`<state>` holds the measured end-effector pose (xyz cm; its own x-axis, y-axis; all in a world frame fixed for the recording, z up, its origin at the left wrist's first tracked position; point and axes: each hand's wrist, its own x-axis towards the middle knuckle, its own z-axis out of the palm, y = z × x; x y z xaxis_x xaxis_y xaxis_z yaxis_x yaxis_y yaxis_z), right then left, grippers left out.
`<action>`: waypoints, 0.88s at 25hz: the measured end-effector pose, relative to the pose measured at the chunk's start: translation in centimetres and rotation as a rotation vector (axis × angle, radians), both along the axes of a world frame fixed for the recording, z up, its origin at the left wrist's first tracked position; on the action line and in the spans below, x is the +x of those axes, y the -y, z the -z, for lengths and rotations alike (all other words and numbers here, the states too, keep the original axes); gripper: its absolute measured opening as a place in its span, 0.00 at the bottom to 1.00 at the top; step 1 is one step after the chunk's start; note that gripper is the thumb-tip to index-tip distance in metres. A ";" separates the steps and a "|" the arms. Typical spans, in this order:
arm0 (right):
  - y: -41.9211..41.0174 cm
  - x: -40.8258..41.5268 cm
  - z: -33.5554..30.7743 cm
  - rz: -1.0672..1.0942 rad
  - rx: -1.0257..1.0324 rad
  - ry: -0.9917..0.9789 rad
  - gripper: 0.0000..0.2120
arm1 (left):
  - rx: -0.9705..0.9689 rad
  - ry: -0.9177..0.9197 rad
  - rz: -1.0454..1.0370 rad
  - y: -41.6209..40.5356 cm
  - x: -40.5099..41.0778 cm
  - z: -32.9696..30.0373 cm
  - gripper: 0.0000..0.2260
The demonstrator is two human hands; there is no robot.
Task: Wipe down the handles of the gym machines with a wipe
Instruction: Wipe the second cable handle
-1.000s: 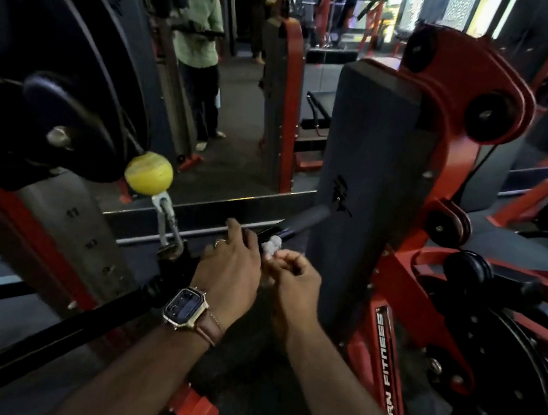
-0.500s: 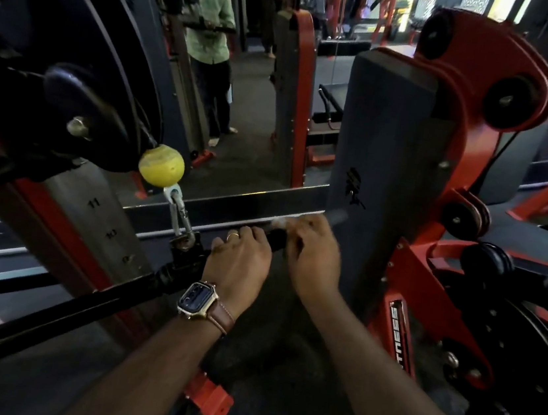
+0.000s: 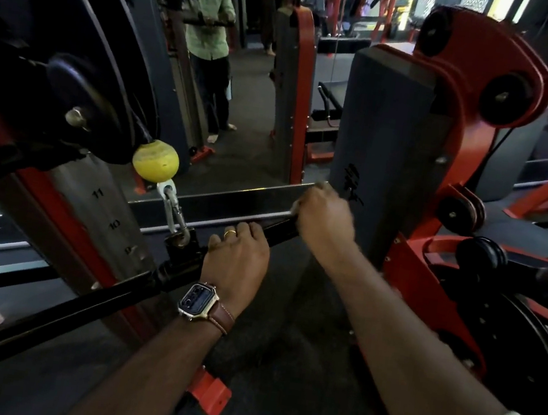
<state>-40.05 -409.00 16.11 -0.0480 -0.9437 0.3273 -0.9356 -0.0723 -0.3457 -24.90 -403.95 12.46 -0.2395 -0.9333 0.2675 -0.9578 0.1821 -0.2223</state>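
A long black bar handle [image 3: 88, 305] runs from lower left up toward the middle, hung from a cable clip [image 3: 175, 212]. My left hand [image 3: 236, 261], with a watch and a ring, grips the bar near its middle. My right hand [image 3: 326, 220] is curled round the bar's far right end. A sliver of white wipe [image 3: 296, 206] shows at its left edge; the rest of the wipe is hidden inside the hand.
A yellow ball stopper [image 3: 156, 160] sits on the cable above the clip. A grey weight-stack cover [image 3: 387, 145] and red machine frame [image 3: 478, 105] stand right behind my right hand. A mirror [image 3: 246, 83] ahead reflects a person.
My right hand slid with the wipe along the bar from beside my left hand out to its far right end. My left hand kept its grip.
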 end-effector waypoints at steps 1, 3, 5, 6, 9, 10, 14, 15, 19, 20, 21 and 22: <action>-0.7 1.5 0.0 -0.132 0.024 0.029 0.07 | 0.011 -0.036 0.011 0.0 0.1 -0.1 0.09; -2.0 3.3 0.1 -0.350 0.082 0.082 0.04 | 0.018 -0.069 0.021 0.1 0.6 -0.2 0.09; -1.4 2.3 1.1 -0.320 0.012 0.101 0.06 | 0.015 -0.040 -0.007 -0.3 0.7 -0.6 0.07; -1.1 1.3 2.1 -0.213 -0.051 0.144 0.07 | 0.008 -0.024 -0.020 -0.4 0.6 -0.7 0.06; -2.6 1.0 5.1 0.159 -0.320 0.653 0.08 | 0.028 -0.039 -0.017 -0.7 -0.2 -1.3 0.07; -3.6 2.3 5.7 0.205 -0.357 0.861 0.09 | 0.039 -0.064 -0.011 -0.7 -0.5 -1.6 0.08; -3.6 5.5 5.4 0.174 -0.171 1.650 0.05 | 0.043 -0.172 0.004 -0.2 -0.1 -1.9 0.09; -2.6 4.7 4.7 0.231 -0.081 1.909 0.06 | 0.036 -0.208 0.015 -0.2 0.0 -2.0 0.09; -1.6 2.6 4.3 0.083 0.385 2.283 0.06 | 0.053 -0.338 0.106 -0.5 -0.3 -2.2 0.11; -2.3 3.3 4.7 -0.010 0.473 2.255 0.06 | 0.058 -0.347 0.115 -0.6 -0.4 -2.3 0.12; -2.9 3.8 4.9 -0.058 0.517 2.264 0.06 | 0.057 -0.350 0.115 -0.7 -0.4 -2.4 0.12; -2.9 3.7 5.2 -0.081 0.516 2.304 0.06 | 0.056 -0.350 0.112 -0.8 -0.2 -2.4 0.13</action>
